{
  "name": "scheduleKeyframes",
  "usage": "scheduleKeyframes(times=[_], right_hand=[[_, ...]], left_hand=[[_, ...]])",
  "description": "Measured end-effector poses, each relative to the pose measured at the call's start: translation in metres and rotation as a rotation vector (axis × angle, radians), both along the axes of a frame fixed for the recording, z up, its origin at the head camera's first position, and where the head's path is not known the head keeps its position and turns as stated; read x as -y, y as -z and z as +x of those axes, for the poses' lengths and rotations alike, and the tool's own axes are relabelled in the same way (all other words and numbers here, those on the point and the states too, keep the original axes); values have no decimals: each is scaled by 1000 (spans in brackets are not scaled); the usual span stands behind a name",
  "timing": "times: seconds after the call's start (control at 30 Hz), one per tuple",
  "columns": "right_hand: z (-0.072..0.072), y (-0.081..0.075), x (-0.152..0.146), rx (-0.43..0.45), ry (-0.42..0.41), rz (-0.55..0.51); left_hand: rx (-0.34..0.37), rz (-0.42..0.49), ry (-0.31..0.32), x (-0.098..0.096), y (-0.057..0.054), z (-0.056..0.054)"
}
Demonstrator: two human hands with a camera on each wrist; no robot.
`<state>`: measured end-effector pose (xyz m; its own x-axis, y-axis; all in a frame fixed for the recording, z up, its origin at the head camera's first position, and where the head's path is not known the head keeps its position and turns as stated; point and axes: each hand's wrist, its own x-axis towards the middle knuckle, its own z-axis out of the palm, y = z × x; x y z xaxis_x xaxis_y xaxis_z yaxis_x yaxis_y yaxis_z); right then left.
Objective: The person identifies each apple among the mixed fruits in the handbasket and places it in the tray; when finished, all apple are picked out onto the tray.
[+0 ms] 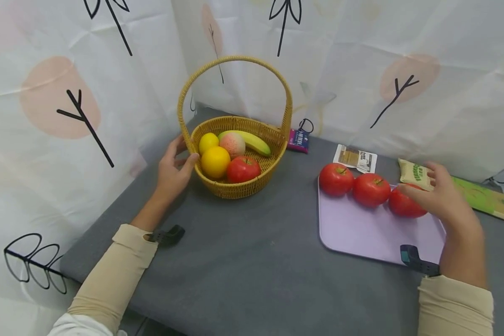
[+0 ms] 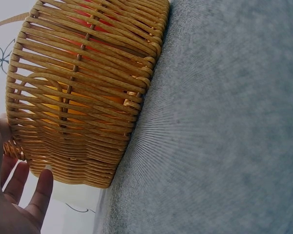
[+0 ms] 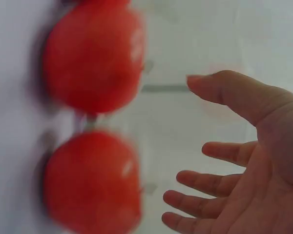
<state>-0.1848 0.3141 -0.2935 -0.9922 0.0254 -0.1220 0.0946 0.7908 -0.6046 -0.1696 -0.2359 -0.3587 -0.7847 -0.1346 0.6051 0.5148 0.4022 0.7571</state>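
A wicker basket (image 1: 235,190) with a tall handle holds a lemon (image 1: 208,141), an orange (image 1: 215,162), a peach (image 1: 233,144), a banana (image 1: 252,142) and a tomato (image 1: 243,169). My left hand (image 1: 173,170) touches the basket's left side, its thumb at the rim and its fingers loosely extended outside, as the left wrist view also shows. At right, three tomatoes (image 1: 371,189) stand in a row on a lilac tray (image 1: 357,233). Over the rightmost tomato (image 1: 404,204) hovers my right hand (image 1: 449,200), fingers spread; in the right wrist view nothing lies between them.
Along the back lie a purple packet (image 1: 298,141), a white-and-brown packet (image 1: 355,158), a cream packet (image 1: 415,173) and a long green pack (image 1: 485,198). A patterned curtain (image 1: 340,60) hangs behind the grey-covered table (image 1: 256,261).
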Motion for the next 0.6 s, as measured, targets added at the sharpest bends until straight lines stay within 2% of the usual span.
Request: scheduleKeyframes(times=[0.13,0.27,0.43,0.6], right_hand=[[-2,-18,49,-110,-53,-1],[-9,-24,100,-150,-190,-39],[-19,-16,161,-216,-364,-66],[-25,0,217,-299,-488,-101]], left_hand=[[-3,1,2,0,1,0],[2,1,-3,1,0,0],[-3,-14,-3,0,-1,0],[-8,-14,2,-1,-2,1]])
